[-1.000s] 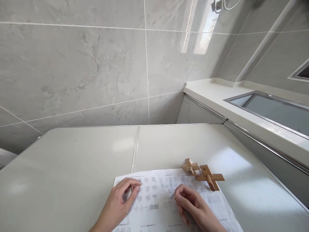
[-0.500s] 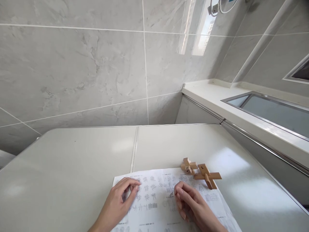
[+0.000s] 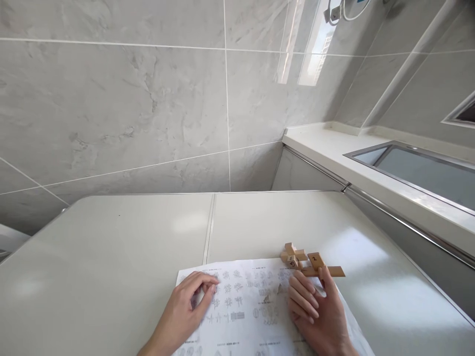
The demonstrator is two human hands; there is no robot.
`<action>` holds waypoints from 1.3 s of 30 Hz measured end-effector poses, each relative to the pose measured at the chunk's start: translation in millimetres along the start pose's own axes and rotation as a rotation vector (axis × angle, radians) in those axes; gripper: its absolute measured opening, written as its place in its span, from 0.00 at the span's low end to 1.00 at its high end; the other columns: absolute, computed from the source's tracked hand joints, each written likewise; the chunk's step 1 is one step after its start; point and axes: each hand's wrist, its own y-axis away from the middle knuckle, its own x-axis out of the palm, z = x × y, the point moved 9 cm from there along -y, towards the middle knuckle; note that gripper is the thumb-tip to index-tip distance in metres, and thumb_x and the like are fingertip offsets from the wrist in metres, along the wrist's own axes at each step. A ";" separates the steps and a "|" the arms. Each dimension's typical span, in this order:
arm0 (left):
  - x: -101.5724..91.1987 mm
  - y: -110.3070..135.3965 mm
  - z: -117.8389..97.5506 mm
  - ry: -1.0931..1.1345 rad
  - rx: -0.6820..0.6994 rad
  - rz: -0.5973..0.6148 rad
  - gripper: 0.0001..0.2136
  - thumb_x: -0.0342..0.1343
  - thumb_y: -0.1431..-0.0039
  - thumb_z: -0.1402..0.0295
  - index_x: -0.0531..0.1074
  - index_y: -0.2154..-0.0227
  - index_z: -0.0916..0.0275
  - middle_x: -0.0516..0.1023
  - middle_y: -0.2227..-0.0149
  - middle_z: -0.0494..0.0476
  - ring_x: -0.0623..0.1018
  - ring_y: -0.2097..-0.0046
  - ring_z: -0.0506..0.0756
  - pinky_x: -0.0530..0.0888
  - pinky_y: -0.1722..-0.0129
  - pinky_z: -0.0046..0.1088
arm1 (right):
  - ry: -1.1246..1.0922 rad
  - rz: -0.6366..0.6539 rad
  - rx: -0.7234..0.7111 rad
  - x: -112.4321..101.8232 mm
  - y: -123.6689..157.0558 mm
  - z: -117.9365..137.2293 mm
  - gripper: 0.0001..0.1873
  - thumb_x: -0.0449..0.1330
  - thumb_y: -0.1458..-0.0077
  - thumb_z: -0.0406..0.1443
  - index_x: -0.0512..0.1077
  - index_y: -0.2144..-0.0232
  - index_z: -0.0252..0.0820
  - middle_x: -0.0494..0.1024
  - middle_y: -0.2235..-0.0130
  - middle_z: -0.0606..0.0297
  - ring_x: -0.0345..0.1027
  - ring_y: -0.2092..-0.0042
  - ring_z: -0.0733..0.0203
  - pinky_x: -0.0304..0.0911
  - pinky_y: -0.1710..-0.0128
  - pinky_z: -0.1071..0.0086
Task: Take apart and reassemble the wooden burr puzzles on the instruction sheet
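My left hand [image 3: 187, 306] rests on the left side of a printed paper sheet [image 3: 252, 341], fingers loosely bent, thumb apart, nothing in it. Over the sheet's right side is my right hand [image 3: 317, 309], its fingers curled and its thumb raised apart from them. That thumb overlaps the front of a wooden cross-shaped puzzle [image 3: 336, 271] marked "2"; whether it touches cannot be made out. Left of this stands a smaller wooden block puzzle [image 3: 291, 254] with marks on its face. Two small brownish pointed shapes [image 3: 280, 288] show on the sheet beside my right hand.
The pale table [image 3: 111, 257] has a seam [image 3: 210, 227] across it and meets a grey tiled wall [image 3: 129, 109] at the back. At the right runs a white counter [image 3: 319, 136] with a metal-framed inset [image 3: 419, 168] and a rail [image 3: 393, 217] below.
My right hand has moved right and turned, bringing its thumb up in front of the cross-shaped puzzle. A second small pointed shape now shows on the sheet. My left hand stays put.
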 end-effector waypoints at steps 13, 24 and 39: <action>2.1 0.1 0.6 -0.018 0.006 0.019 0.15 0.54 0.24 0.52 0.82 0.58 0.53 0.84 0.60 0.56 0.78 0.62 0.58 0.73 0.67 0.29 | -0.216 0.029 0.048 -2.1 3.3 0.6 0.26 0.60 0.26 0.52 0.63 0.73 0.46 0.58 0.79 0.78 0.49 0.82 0.69 0.57 0.81 0.73; 4.4 0.2 2.7 -0.015 0.000 0.021 0.14 0.54 0.24 0.52 0.82 0.57 0.52 0.83 0.60 0.55 0.78 0.62 0.58 0.72 0.68 0.28 | 0.066 0.017 -0.094 -0.2 4.1 12.5 0.22 0.65 0.29 0.44 0.66 0.74 0.45 0.51 0.80 0.80 0.35 0.81 0.70 0.49 0.82 0.73; 31.3 17.7 -27.8 0.113 0.131 0.215 0.09 0.57 0.24 0.56 0.78 0.49 0.50 0.83 0.52 0.57 0.80 0.51 0.60 0.77 0.47 0.34 | 1.329 0.212 0.120 -12.3 38.0 -44.1 0.30 0.57 0.34 0.64 0.67 0.71 0.47 0.65 0.71 0.67 0.57 0.68 0.57 0.62 0.65 0.63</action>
